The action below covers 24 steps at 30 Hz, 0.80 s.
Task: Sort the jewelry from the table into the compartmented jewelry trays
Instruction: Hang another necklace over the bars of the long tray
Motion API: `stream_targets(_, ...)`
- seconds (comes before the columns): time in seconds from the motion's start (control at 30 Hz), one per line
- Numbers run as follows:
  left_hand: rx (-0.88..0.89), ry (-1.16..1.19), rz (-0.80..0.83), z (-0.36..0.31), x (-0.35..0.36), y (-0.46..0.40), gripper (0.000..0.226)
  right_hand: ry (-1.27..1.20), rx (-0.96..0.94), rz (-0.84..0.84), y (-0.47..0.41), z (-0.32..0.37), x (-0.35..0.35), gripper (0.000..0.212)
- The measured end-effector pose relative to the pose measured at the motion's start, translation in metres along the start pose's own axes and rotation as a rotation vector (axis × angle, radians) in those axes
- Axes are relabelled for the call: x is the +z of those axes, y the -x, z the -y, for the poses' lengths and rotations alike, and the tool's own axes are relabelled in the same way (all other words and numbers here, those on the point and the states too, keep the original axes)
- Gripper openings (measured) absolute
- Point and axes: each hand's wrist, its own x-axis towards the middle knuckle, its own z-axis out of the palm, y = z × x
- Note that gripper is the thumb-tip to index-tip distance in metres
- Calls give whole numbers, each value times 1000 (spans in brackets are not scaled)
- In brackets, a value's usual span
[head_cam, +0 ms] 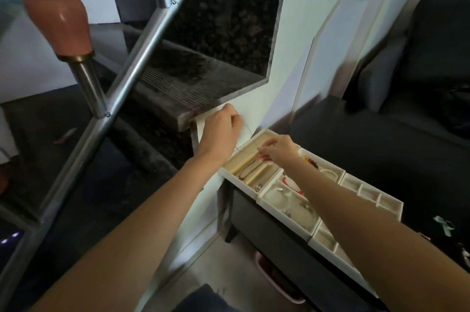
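Note:
A thin chain necklace (248,131) is stretched between my two hands above the far tray. My left hand (222,131) pinches one end, raised to the left of the tray near the white wall. My right hand (278,150) pinches the other end just over the beige-lined tray (256,137), whose long slots hold other chains (245,173). Beside it a white compartmented tray (284,220) holds clear bangles and a red-and-white bracelet (292,184). A further white tray (368,194) has several small square cells.
The trays sit in a row on a dark table (343,138). A dark sofa (432,57) stands to the right. A staircase with a metal railing (142,57) fills the left. A pink basket (269,276) sits on the floor under the table.

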Motion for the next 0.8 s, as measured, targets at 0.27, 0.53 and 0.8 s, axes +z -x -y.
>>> stream_targets(0.27, 76, -225, 49, 20, 13, -9, 19, 305, -175, 58, -38, -13, 29, 11)
stream_targets(0.53, 68, -395, 57, 35, 17, -14, 20, 737, -284, 192, -60, -11, 63, 3)
stream_targets(0.8, 11, -449, 95, 44, 18, -15, 20, 907, -323, 80, -51, -11, 81, 7)
